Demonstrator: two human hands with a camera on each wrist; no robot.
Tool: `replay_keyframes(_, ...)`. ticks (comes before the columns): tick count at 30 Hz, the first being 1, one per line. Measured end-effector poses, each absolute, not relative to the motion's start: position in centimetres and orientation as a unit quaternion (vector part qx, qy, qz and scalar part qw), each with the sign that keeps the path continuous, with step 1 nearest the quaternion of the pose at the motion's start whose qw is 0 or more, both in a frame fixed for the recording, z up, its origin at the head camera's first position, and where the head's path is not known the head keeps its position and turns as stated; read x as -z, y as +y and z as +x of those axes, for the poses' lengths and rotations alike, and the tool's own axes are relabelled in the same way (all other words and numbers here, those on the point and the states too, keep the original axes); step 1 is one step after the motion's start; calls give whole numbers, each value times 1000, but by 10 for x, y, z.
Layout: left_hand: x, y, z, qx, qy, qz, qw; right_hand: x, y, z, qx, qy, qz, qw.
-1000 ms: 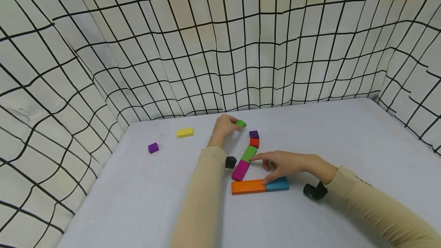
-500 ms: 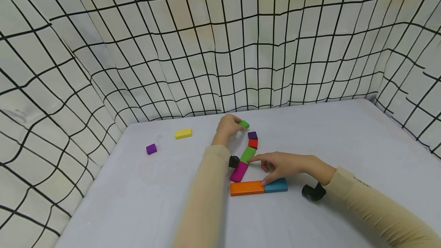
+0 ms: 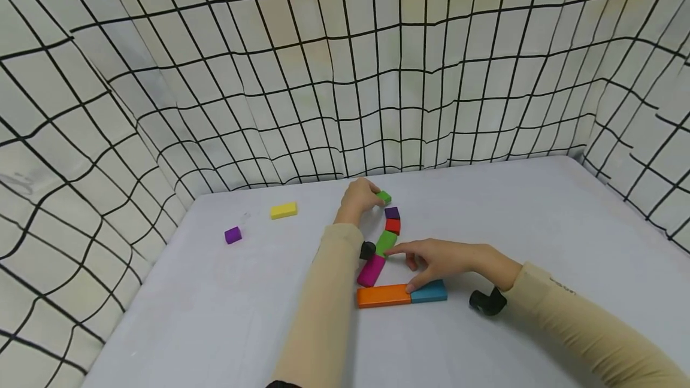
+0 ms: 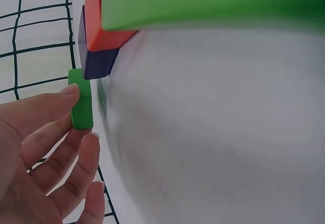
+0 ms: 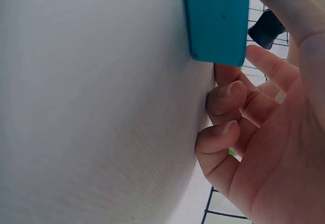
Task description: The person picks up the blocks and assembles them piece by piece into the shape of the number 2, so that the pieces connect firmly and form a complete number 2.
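Observation:
My left hand point(image 3: 358, 199) pinches a small green block point(image 3: 384, 197) between thumb and fingers, just beyond the far end of a curved row. In the left wrist view that green block point(image 4: 81, 107) sits close to the dark purple block point(image 4: 96, 64). The row runs toward me from a dark purple block point(image 3: 392, 213) through a red block point(image 3: 393, 226) and a longer green block point(image 3: 386, 243) to a magenta block point(image 3: 371, 271). An orange block point(image 3: 383, 296) and a blue block point(image 3: 429, 291) lie end to end nearer me. My right hand point(image 3: 444, 259) touches the longer green block with its index finger; its thumb rests where orange meets blue.
A yellow block point(image 3: 283, 211) and a purple cube point(image 3: 233, 235) lie apart on the left of the white table point(image 3: 226, 316). Black netting point(image 3: 334, 82) rises along the table's back and sides. Black wrist cameras stick out beneath both wrists, one beside the right cuff point(image 3: 487, 302).
My left hand has shifted a little to the right with the small green block, closing on the dark purple one. My right hand stays in place on the blocks. The head view has shifted slightly.

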State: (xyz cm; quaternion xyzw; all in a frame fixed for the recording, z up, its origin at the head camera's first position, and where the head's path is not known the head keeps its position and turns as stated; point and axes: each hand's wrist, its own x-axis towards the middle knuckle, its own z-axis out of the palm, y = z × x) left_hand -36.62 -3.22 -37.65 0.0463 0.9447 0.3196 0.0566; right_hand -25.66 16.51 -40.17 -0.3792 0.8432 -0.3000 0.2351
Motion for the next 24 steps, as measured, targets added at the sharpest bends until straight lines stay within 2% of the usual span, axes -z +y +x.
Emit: replay_keyframes(24, 376, -36, -369, -283, 954, 48, 91, 400, 164, -256, 303, 842, -380, 235)
